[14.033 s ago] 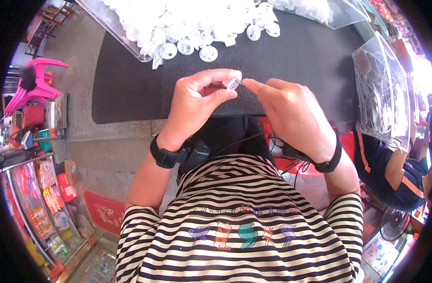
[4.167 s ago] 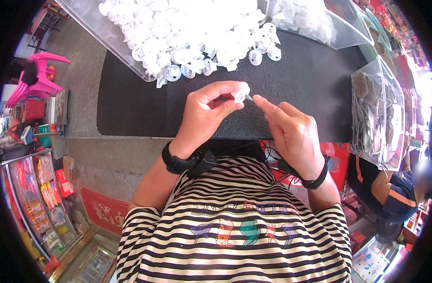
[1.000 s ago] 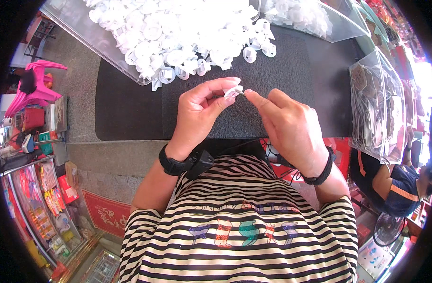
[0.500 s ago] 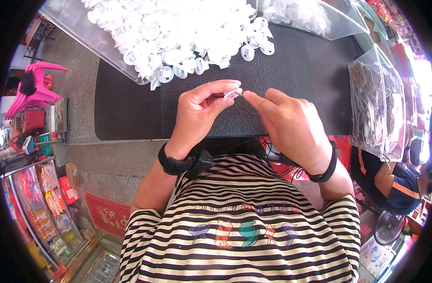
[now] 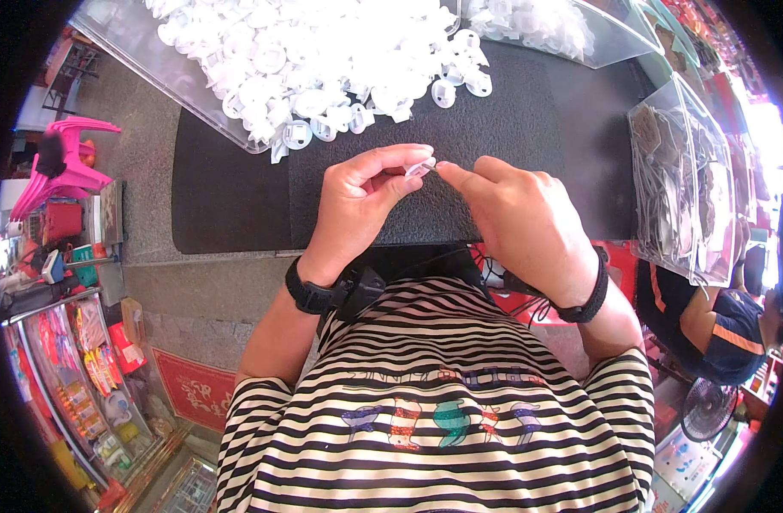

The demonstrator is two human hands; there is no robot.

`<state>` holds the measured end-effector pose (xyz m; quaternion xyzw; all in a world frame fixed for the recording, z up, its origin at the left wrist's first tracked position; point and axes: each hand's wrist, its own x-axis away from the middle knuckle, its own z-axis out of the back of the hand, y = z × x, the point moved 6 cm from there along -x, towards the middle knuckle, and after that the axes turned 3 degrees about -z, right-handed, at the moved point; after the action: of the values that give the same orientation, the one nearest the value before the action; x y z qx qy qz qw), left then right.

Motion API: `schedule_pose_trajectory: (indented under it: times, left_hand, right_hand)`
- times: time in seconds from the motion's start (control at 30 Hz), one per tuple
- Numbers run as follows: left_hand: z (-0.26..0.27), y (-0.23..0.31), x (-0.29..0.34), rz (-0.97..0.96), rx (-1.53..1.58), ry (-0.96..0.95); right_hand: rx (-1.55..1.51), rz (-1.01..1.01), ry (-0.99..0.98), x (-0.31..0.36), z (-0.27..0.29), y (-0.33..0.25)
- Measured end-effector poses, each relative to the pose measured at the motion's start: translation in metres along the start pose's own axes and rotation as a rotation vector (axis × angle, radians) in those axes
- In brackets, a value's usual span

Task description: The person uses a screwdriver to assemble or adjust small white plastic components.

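Observation:
Between the thumb and fingertips of my left hand (image 5: 370,192) is a small white plastic piece (image 5: 419,168), pinched above the black mat (image 5: 502,111). My right hand (image 5: 528,209) meets it from the right, its index finger pointing at the piece's edge. A small greyish part seems to lie at that fingertip, too small to make out, and the other right fingers are curled under and partly hidden. Beyond both hands spreads a large heap of round white plastic pieces (image 5: 323,64), with several loose ones along its near edge.
A clear bin (image 5: 195,111) borders the heap on the left. Another clear bin (image 5: 609,43) with translucent pieces stands at the far right. To the right, a clear box (image 5: 686,179) holds grey cords. Pink stools (image 5: 70,162) are at the left; a person (image 5: 725,333) sits at the right.
Both hands keep nearly the same pose around the white piece. The right index finger has shifted very slightly left, and the whole view has moved a little.

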<state>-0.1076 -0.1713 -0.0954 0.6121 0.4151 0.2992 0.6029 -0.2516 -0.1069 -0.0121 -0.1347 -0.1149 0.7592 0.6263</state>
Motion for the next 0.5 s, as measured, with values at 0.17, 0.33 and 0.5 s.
schedule_pose_trajectory:
  times: [0.17,0.33,0.5]
  left_hand:
    - [0.004,-0.003,0.001,0.024,0.082,0.066]
    - [0.006,-0.004,-0.001,-0.042,0.151,0.056]
    - [0.005,-0.004,0.0,-0.04,0.166,0.066]
  right_hand:
    - [-0.143,-0.008,0.075,0.003,0.007,0.004]
    - [-0.13,-0.019,0.053,0.001,0.01,0.002]
    - [-0.109,-0.002,0.07,-0.002,0.005,-0.003]
